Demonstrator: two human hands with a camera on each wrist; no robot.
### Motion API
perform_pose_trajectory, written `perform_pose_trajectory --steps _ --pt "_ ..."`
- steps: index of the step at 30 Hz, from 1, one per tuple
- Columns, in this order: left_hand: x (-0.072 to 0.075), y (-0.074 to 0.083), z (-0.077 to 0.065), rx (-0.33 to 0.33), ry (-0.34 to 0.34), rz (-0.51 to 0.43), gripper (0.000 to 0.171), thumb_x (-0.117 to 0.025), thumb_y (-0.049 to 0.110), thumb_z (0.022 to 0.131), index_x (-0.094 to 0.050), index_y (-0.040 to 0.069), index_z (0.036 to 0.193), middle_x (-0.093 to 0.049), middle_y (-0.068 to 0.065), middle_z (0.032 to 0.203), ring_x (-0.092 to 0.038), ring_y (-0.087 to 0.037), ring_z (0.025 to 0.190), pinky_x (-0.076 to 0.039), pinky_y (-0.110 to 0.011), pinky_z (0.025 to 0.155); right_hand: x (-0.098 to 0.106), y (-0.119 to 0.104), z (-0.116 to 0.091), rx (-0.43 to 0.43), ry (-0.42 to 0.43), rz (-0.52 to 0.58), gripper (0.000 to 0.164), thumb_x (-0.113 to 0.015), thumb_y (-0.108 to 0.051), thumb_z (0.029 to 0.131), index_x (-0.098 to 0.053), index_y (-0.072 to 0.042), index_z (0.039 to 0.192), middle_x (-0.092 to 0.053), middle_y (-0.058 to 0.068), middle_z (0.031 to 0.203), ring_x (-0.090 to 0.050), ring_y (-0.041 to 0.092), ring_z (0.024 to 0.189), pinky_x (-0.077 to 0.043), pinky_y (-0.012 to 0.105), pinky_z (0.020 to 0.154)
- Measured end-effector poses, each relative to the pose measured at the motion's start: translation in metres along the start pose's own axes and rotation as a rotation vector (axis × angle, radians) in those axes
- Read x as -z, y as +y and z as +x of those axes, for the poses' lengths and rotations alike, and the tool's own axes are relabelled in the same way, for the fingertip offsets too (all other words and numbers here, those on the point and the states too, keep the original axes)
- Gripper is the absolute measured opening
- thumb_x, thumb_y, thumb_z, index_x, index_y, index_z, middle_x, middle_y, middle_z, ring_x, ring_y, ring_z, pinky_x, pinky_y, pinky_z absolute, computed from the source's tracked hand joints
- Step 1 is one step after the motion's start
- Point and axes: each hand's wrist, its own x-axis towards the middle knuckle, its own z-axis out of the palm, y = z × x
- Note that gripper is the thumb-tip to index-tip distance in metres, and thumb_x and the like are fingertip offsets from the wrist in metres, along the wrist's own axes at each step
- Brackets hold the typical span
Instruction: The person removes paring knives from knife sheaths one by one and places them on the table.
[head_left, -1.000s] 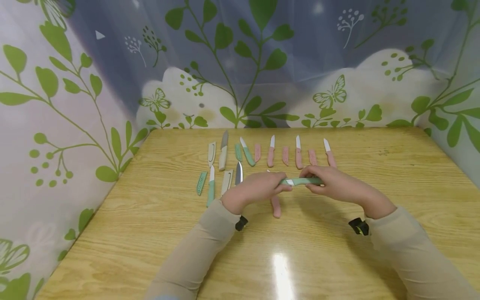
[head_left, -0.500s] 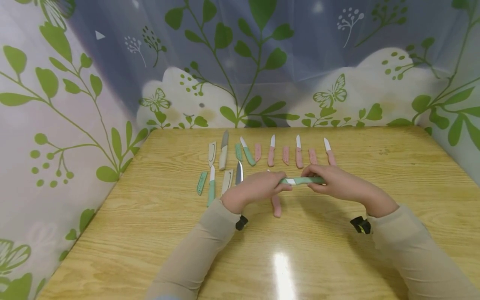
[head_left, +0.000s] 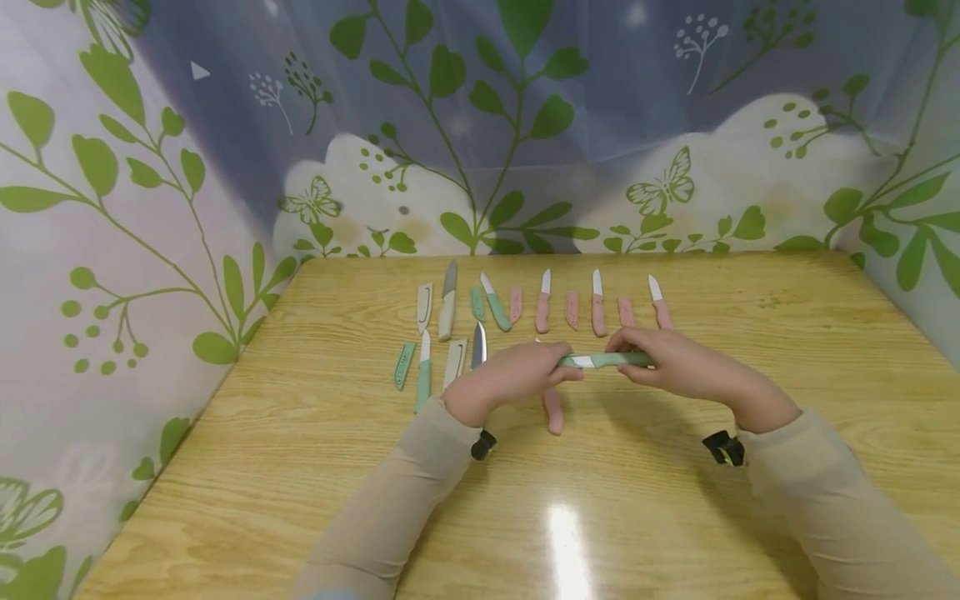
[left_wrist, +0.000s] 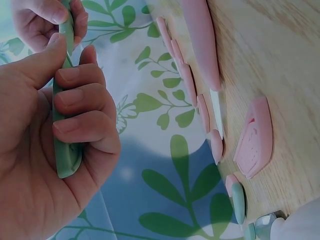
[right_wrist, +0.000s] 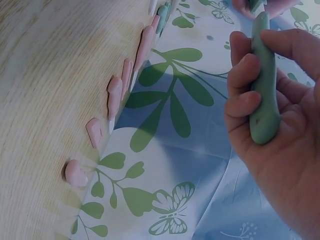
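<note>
Above the table, my left hand [head_left: 525, 371] grips a green knife sheath [left_wrist: 65, 150], with the fingers curled round it. My right hand [head_left: 678, 367] holds the green handle of a paring knife [right_wrist: 266, 85]. A short stretch of its white blade shows between the hands in the head view; the rest of the blade is hidden in the sheath and behind the left fingers. Below the left hand lies a pink-handled paring knife [head_left: 552, 412], partly covered. In the left wrist view, a pink sheath [left_wrist: 255, 137] rests beside that knife.
Along the back of the wooden table [head_left: 787, 333] lie several unsheathed knives, including a cream one [head_left: 446, 312], with sheaths beside them. Nearer on the left are a green-handled knife [head_left: 423, 379], its green sheath [head_left: 403, 367], and a cream sheath [head_left: 454, 362]. A leaf-print curtain [head_left: 600, 167] borders the back.
My right hand has shifted slightly to the right with the knife handle. A little more white blade shows outside the sheath; the left hand stays almost still.
</note>
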Motion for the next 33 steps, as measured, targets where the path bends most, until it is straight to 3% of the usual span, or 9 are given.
perform_pose_trajectory --steps 3,7,13,18,24,33 --pt "0.0007 0.0000 -0.0004 0.009 0.000 -0.023 0.028 -0.041 0.040 0.103 -0.051 0.014 0.105 -0.072 0.001 0.068 -0.063 -0.014 0.084 -0.042 -0.024 0.074 0.0011 0.0006 0.0013 0.023 0.020 -0.016 0.016 -0.062 -0.005 0.094 -0.060 -0.005 0.109 -0.066 0.003 0.093 -0.053 0.004 0.073 -0.048 0.035 0.074" --pt "0.0009 -0.0005 -0.0019 0.008 -0.012 -0.069 0.030 -0.042 0.037 0.104 -0.052 0.010 0.109 -0.073 -0.001 0.070 -0.064 -0.014 0.088 -0.041 -0.024 0.075 0.0016 0.0005 0.0016 0.030 0.030 -0.024 0.015 -0.062 -0.004 0.093 -0.061 -0.005 0.108 -0.066 0.000 0.091 -0.052 0.001 0.070 -0.047 0.040 0.077" --pt "-0.0006 -0.0032 -0.0016 -0.009 0.001 -0.062 0.029 -0.043 0.036 0.104 -0.054 0.009 0.107 -0.072 0.001 0.068 -0.055 -0.013 0.077 -0.040 -0.022 0.072 0.0014 0.0003 -0.0005 0.017 0.020 -0.009 0.017 -0.062 -0.006 0.094 -0.060 -0.004 0.110 -0.064 -0.001 0.092 -0.049 0.001 0.066 -0.046 0.038 0.077" --pt "-0.0016 -0.0047 -0.0022 -0.014 -0.049 -0.150 0.031 -0.041 0.033 0.105 -0.052 0.004 0.109 -0.073 -0.002 0.071 -0.048 -0.013 0.068 -0.037 -0.021 0.068 0.0010 0.0011 0.0002 0.010 0.002 0.010 0.017 -0.061 -0.007 0.095 -0.060 -0.004 0.111 -0.066 0.004 0.096 -0.053 0.004 0.073 -0.048 0.033 0.074" --pt "-0.0022 -0.0044 -0.0027 -0.017 -0.051 -0.194 0.032 -0.041 0.031 0.105 -0.051 0.001 0.107 -0.073 -0.003 0.072 -0.035 -0.010 0.061 -0.034 -0.021 0.065 0.0018 0.0041 -0.0006 -0.012 -0.019 0.027 0.017 -0.061 -0.005 0.094 -0.059 -0.003 0.111 -0.066 0.006 0.097 -0.053 0.005 0.072 -0.047 0.032 0.072" --pt "-0.0009 -0.0058 -0.0048 -0.009 -0.049 -0.196 0.032 -0.040 0.032 0.105 -0.051 0.002 0.108 -0.074 -0.002 0.073 -0.032 -0.010 0.060 -0.033 -0.021 0.063 0.0017 0.0064 0.0006 -0.020 -0.017 0.026 0.017 -0.062 -0.007 0.095 -0.060 -0.004 0.111 -0.066 0.004 0.095 -0.053 0.005 0.072 -0.047 0.030 0.071"
